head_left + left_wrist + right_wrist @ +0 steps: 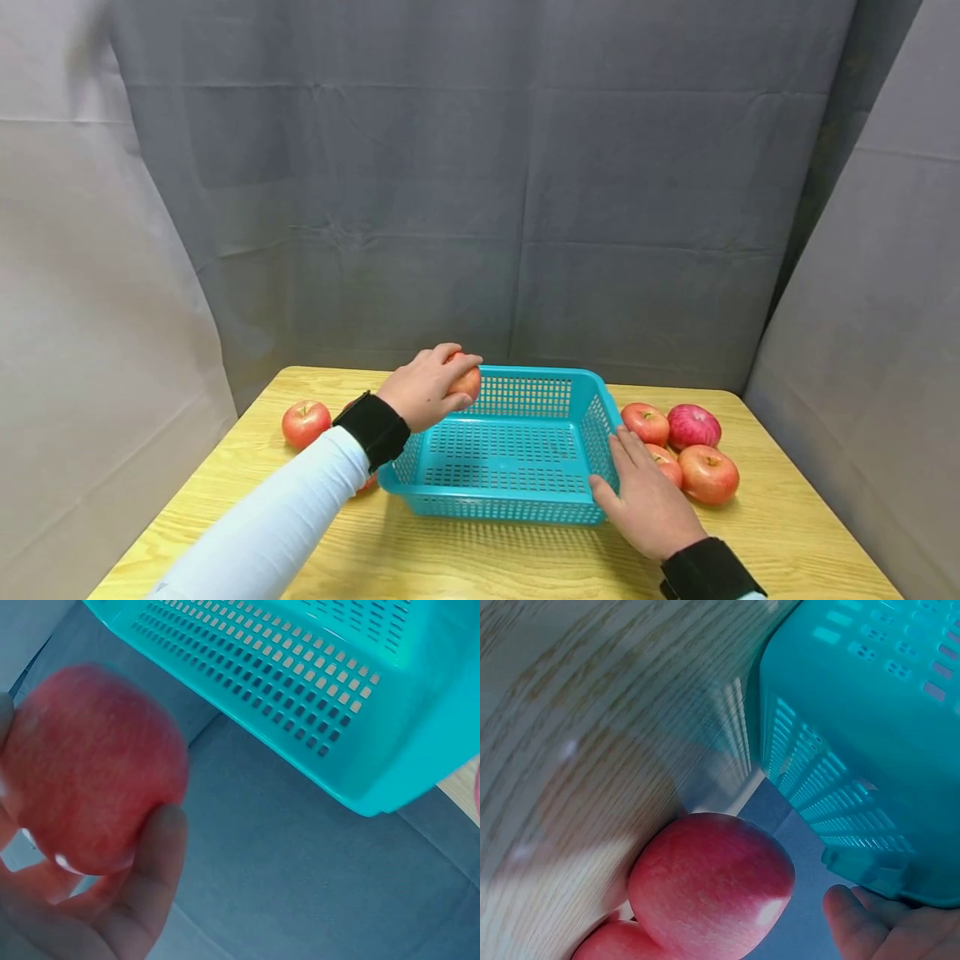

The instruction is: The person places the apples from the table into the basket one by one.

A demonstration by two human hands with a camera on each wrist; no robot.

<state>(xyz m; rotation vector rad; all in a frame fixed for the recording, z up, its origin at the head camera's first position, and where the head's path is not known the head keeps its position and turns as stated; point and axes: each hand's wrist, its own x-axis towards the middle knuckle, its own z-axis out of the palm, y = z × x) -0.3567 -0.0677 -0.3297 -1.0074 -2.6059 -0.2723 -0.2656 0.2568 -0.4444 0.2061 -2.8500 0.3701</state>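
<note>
My left hand (426, 390) grips a red apple (467, 380) above the left back part of a turquoise plastic basket (498, 507). In the left wrist view, the thumb presses on one side of the apple (97, 765), with fingers curled beneath. My right hand (648, 504) rests at the basket's right rim, its fingers fairly straight and its thumb spread apart. In the right wrist view, fingertips (847, 915) touch the outer edge of the basket (922, 825). No apple shows inside the basket; the left forearm covers its left edge in part.
Several apples (708, 475) sit grouped on the table right of the basket, close to the right hand. Another apple (306, 424) lies at the left, with others partly hidden behind the left wrist. A grey cloth (480, 208) hangs behind the wooden table (450, 567).
</note>
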